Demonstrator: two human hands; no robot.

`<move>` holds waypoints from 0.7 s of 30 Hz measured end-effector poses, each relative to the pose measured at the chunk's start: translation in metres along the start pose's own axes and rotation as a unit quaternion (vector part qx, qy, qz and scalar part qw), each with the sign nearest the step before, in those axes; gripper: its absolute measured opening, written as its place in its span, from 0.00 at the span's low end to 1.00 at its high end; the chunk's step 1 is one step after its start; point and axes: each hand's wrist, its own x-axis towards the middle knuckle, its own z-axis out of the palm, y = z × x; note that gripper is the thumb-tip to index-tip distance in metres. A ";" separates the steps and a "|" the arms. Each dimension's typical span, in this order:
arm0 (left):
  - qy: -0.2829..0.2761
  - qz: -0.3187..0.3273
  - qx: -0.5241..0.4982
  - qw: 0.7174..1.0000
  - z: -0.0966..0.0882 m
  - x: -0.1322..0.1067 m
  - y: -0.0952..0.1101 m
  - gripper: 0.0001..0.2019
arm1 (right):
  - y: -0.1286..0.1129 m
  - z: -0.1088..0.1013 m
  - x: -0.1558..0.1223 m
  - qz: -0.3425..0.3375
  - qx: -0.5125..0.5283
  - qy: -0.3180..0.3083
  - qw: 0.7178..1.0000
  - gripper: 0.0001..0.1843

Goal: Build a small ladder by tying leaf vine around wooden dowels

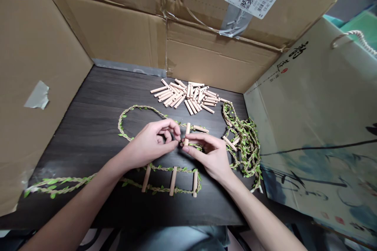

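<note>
My left hand (150, 144) pinches a thin strand of leaf-covered twine vine (138, 110) with its fingertips, close to the lower end of a pale wooden peg (187, 133). My right hand (207, 155) grips that peg's lower end between thumb and forefinger, and the two hands nearly meet there. Below my wrists, several pegs stand as rungs between two vine strands, forming a small ladder (171, 180). A loose pile of drilled pegs (185, 96) lies beyond my hands. A tangled vine bundle (244, 141) lies to the right, with pegs on it.
Cardboard panels (118, 35) surround the dark wood-grain table (88, 125) on the back and left. A printed paper bag (303, 106) with a rope handle leans in on the right. The table's near edge runs below the ladder.
</note>
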 end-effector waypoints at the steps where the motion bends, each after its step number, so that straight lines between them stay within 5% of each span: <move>1: 0.000 -0.002 0.000 1.000 0.000 0.000 0.001 0.10 | 0.000 0.000 0.000 0.001 0.003 -0.002 1.000 0.16; 10: -0.020 -0.003 -0.040 0.999 0.005 0.001 -0.003 0.11 | -0.001 -0.004 -0.001 -0.103 -0.120 -0.008 0.987 0.13; 21: -0.062 0.010 -0.043 0.997 0.004 0.000 -0.006 0.09 | -0.002 -0.003 -0.001 -0.133 -0.139 -0.027 0.981 0.12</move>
